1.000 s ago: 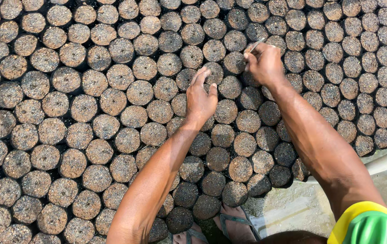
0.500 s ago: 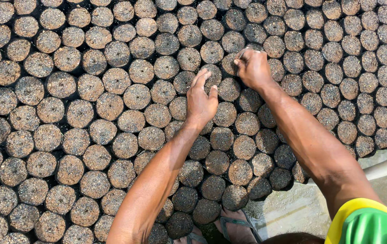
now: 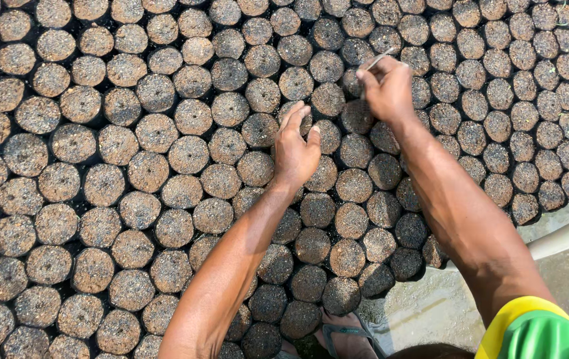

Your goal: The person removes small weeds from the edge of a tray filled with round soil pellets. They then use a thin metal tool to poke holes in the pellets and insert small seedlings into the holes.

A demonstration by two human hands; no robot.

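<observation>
Round black nursery bags point(image 3: 185, 154) packed with brown gritty soil stand touching in tight rows. The left hand point(image 3: 295, 146) rests flat on 1 bag, fingers together and holding nothing. The right hand point(image 3: 386, 88) pinches a thin pale stick point(image 3: 379, 60) over a farther bag.

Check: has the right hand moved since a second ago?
No, hardly: the right hand, holding a thin stick, stays over the same soil pots, equally far from the pale pipe.
</observation>
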